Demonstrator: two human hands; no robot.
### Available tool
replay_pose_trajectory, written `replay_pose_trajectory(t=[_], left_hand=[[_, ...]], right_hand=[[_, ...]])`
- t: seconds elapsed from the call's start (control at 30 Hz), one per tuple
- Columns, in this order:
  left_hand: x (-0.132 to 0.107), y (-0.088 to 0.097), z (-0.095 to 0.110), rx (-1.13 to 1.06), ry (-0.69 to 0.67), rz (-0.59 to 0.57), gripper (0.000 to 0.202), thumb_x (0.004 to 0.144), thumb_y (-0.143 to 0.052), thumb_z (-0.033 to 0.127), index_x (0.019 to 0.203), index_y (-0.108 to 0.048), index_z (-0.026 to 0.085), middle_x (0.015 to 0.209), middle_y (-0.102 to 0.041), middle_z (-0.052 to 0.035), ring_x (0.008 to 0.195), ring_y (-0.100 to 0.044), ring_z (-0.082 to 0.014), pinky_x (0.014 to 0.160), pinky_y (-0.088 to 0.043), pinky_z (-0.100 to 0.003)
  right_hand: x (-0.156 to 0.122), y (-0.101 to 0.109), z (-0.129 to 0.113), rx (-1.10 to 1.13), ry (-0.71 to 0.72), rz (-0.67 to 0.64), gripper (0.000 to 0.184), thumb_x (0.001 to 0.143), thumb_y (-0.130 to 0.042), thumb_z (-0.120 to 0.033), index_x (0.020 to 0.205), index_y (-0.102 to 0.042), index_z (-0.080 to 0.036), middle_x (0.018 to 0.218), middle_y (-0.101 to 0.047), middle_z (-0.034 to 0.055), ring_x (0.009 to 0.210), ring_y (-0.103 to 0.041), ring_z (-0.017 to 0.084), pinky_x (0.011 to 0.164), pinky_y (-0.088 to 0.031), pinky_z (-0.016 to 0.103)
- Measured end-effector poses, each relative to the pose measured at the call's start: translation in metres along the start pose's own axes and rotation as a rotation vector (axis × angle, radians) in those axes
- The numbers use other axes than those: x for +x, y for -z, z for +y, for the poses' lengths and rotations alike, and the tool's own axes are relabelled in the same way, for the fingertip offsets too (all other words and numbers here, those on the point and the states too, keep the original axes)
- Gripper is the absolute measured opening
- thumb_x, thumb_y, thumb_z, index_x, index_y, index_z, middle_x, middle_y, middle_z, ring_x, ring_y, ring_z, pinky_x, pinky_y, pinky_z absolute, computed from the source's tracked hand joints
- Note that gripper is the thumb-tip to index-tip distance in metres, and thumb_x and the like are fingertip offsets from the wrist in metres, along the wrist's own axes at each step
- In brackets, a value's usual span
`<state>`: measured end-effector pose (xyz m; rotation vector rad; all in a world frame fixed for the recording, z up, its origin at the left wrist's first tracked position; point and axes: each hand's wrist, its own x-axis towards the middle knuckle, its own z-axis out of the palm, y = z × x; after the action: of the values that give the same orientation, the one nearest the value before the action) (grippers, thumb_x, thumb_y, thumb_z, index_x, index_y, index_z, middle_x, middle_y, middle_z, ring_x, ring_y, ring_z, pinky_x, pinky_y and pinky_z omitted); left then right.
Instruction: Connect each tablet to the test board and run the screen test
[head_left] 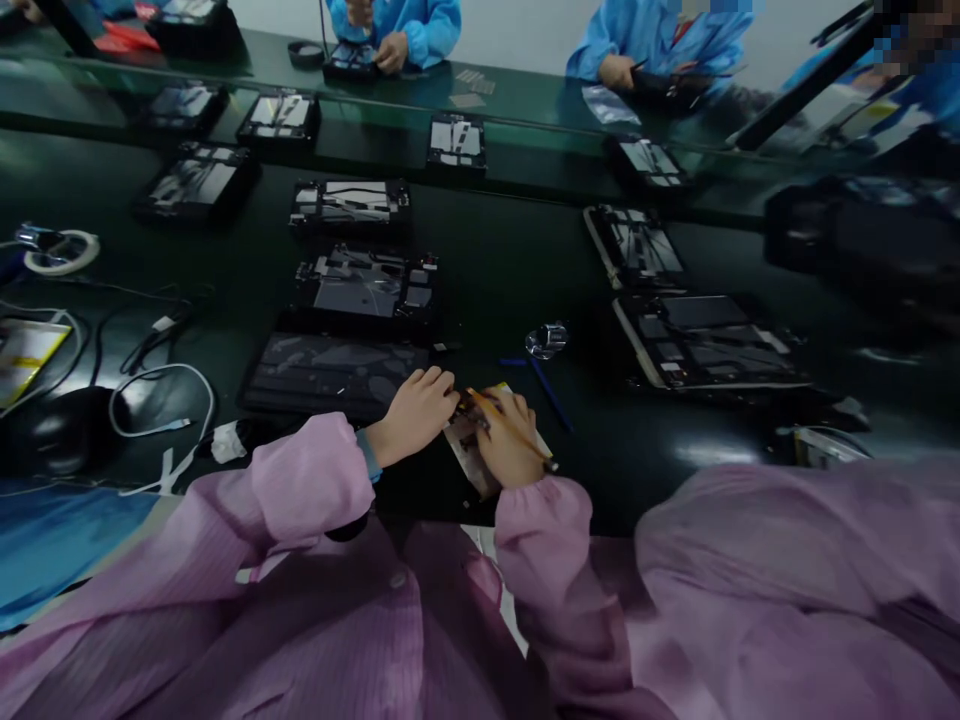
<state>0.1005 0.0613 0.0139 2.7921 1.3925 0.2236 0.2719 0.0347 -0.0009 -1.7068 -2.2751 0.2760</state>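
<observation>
My left hand (420, 410) is closed, its fingertips pinched at a small dark part whose kind I cannot make out. Close beside it, my right hand (516, 445) is wrapped round a slim orange-brown tool (499, 415), perhaps tweezers; its tip points toward the left fingertips. Beneath both hands lies a flat pale pack (472, 462) with a yellow edge, partly covered by the right hand. A dark tablet-like panel (330, 375) rests just left of my left hand. Blue sticks (551, 395) and a shiny metal roll (547, 340) lie beyond my right hand.
Opened tablet-like devices (367, 283) stand in stacks ahead, with more (712, 340) on the right. A black mouse (71, 430) and white cable (202, 375) lie at left. A pink-sleeved neighbour (810, 580) sits close on the right; blue-sleeved people work across the table.
</observation>
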Motion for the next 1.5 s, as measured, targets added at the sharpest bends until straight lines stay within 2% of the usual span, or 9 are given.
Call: replay_pose_trajectory(t=[0.07, 0.17, 0.37, 0.57, 0.77, 0.97, 1.3, 1.5], left_hand=[[0.002, -0.001, -0.001, -0.006, -0.007, 0.002, 0.012, 0.087, -0.051, 0.017, 0.086, -0.063, 0.015, 0.097, -0.057, -0.0087, 0.095, -0.049, -0.0241, 0.075, -0.039, -0.036], [0.002, -0.002, -0.001, -0.007, -0.004, 0.015, 0.01, 0.087, -0.053, 0.016, 0.083, -0.063, 0.015, 0.094, -0.057, -0.0086, 0.094, -0.05, -0.0241, 0.075, -0.039, -0.036], [0.002, -0.005, 0.0, 0.015, -0.021, 0.024, 0.012, 0.087, -0.05, 0.014, 0.084, -0.062, 0.014, 0.093, -0.057, -0.0093, 0.093, -0.051, -0.0238, 0.075, -0.039, -0.036], [0.009, -0.007, -0.001, 0.075, -0.044, 0.05, 0.017, 0.088, -0.045, 0.01, 0.087, -0.062, 0.012, 0.092, -0.057, -0.0101, 0.094, -0.051, -0.0243, 0.074, -0.039, -0.036], [0.014, -0.006, -0.003, 0.084, -0.082, 0.048, 0.016, 0.088, -0.046, 0.01, 0.085, -0.062, 0.011, 0.091, -0.056, -0.0104, 0.093, -0.05, -0.0232, 0.071, -0.038, -0.035], [0.016, -0.004, -0.006, 0.073, -0.118, 0.019, 0.016, 0.088, -0.046, 0.01, 0.085, -0.061, 0.012, 0.092, -0.055, -0.0098, 0.094, -0.05, -0.0241, 0.073, -0.037, -0.036], [0.015, -0.008, -0.004, -0.007, -0.023, -0.02, 0.015, 0.088, -0.047, 0.013, 0.09, -0.061, 0.013, 0.096, -0.054, -0.0106, 0.095, -0.049, -0.0242, 0.075, -0.039, -0.035], [0.013, -0.006, -0.007, -0.072, -0.007, -0.029, 0.013, 0.087, -0.049, 0.014, 0.091, -0.061, 0.014, 0.097, -0.055, -0.0084, 0.092, -0.049, -0.0221, 0.075, -0.039, -0.034]], right_hand=[[0.016, 0.001, 0.012, 0.086, 0.124, -0.041, 0.028, 0.085, -0.052, -0.016, 0.109, -0.063, -0.025, 0.117, -0.06, 0.0074, 0.11, -0.047, 0.026, 0.089, -0.037, 0.041], [0.031, -0.003, 0.023, 0.176, 0.208, -0.081, 0.018, 0.085, -0.052, -0.017, 0.096, -0.064, -0.023, 0.113, -0.062, 0.0062, 0.109, -0.048, 0.024, 0.089, -0.037, 0.039], [0.033, -0.009, 0.024, 0.221, 0.235, -0.072, 0.017, 0.088, -0.048, -0.017, 0.089, -0.064, -0.022, 0.101, -0.063, 0.0064, 0.099, -0.05, 0.022, 0.085, -0.035, 0.038], [0.042, -0.002, 0.03, 0.175, 0.219, -0.172, 0.024, 0.079, -0.048, -0.004, 0.091, -0.062, -0.02, 0.098, -0.061, 0.0069, 0.095, -0.049, 0.022, 0.078, -0.038, 0.035], [0.041, -0.007, 0.032, 0.23, 0.192, -0.101, 0.023, 0.076, -0.049, -0.003, 0.085, -0.059, -0.022, 0.093, -0.059, 0.0048, 0.091, -0.048, 0.022, 0.078, -0.039, 0.035], [0.035, -0.013, 0.027, 0.206, 0.16, -0.036, 0.018, 0.081, -0.046, -0.008, 0.081, -0.058, -0.022, 0.092, -0.058, 0.0054, 0.092, -0.048, 0.022, 0.077, -0.037, 0.035], [0.029, -0.019, 0.024, 0.233, 0.157, 0.087, 0.015, 0.084, -0.047, -0.014, 0.078, -0.059, -0.021, 0.086, -0.058, 0.0058, 0.089, -0.047, 0.021, 0.078, -0.037, 0.036], [0.03, -0.017, 0.026, 0.274, 0.176, 0.085, 0.013, 0.079, -0.051, -0.011, 0.079, -0.06, -0.021, 0.085, -0.059, 0.0044, 0.089, -0.05, 0.021, 0.078, -0.038, 0.035]])
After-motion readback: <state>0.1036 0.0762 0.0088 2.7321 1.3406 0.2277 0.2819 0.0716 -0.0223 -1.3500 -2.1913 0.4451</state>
